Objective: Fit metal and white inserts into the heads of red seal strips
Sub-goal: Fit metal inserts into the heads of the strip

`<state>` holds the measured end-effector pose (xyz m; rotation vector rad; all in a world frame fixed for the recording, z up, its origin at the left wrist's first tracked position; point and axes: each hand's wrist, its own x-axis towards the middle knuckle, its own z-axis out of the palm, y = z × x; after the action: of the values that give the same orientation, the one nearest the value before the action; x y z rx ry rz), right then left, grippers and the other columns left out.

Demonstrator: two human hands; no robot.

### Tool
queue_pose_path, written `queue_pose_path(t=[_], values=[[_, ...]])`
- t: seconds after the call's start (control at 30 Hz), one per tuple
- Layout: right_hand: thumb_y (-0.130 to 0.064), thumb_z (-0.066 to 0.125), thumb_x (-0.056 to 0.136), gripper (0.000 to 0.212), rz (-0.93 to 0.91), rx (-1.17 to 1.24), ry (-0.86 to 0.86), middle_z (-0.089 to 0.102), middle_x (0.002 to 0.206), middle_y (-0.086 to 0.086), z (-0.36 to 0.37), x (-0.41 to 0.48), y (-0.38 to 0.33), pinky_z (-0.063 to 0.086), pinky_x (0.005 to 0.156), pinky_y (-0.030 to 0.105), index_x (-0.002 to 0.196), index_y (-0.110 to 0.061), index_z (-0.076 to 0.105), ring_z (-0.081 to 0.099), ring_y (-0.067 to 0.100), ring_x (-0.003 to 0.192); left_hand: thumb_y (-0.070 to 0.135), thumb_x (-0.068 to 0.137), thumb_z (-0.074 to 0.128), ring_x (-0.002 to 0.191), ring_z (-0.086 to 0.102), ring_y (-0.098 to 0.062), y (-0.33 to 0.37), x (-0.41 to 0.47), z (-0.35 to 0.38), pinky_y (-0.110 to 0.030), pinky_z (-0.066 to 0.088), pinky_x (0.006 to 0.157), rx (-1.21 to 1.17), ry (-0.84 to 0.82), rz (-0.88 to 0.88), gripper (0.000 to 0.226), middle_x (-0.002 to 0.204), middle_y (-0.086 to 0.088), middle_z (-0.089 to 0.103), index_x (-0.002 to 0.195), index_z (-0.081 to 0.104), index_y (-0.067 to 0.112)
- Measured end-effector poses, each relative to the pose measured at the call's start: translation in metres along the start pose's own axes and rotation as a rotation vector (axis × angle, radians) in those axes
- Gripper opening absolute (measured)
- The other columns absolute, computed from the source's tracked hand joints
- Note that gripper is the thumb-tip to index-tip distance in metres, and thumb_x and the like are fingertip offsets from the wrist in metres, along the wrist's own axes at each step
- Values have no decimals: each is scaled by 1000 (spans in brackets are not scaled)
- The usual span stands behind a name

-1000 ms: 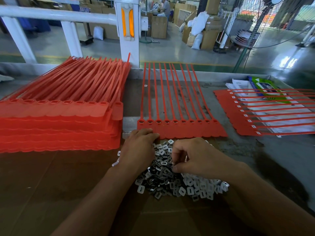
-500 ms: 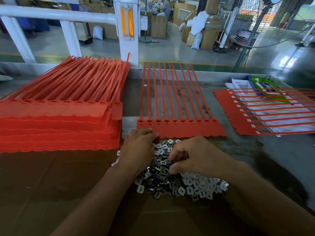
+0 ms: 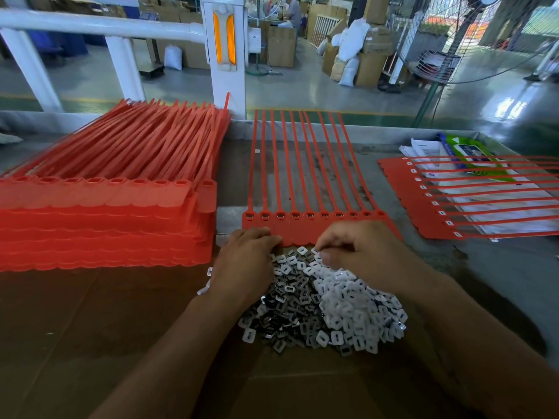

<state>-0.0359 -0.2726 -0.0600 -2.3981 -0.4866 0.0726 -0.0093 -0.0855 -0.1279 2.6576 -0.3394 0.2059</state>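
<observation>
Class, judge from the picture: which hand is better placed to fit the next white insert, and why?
Right, probably. The right hand pinches at the white inserts beside the strip heads; the left hand rests on the strip's near edge, apparently steadying it.

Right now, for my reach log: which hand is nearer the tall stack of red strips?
Left. The left hand sits just right of the stack, not touching it; the right hand is farther right, over the insert pile.
</observation>
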Motion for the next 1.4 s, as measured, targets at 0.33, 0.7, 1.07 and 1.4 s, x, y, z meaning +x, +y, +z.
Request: queue_pose_path(t=[0.33,0.7,1.07,1.4], values=[[-23,62,86,8,272,84,369,65,69,-6,-39,13,56,47,60,21,79,-26,66,59,5,60,9,86,46,127,31,-16,0,0,0,-27,23,105,-17,1,-7,49,141,8,42,130,51,29],[-7,65,83,16,432,-11,403,63,90,3,-57,39,100,40,62,19,99,-8,68,55,9,75,9,87,46,128,30,-14,1,-1,-1,-26,23,104,-29,1,-10,48,140,9,42,130,51,29],[-2,59,86,15,571,165,332,61,96,4,-53,46,118,39,76,27,92,-14,67,52,13,86,10,87,47,127,30,-13,1,0,-1,-23,22,102,-42,4,-13,47,140,9,43,129,53,30],[-5,63,84,19,648,219,322,61,98,5,-54,51,118,38,81,28,102,-4,69,51,16,93,11,88,45,129,28,-13,2,-1,-3,-25,20,104,-35,-13,-23,47,142,10,40,131,50,30]])
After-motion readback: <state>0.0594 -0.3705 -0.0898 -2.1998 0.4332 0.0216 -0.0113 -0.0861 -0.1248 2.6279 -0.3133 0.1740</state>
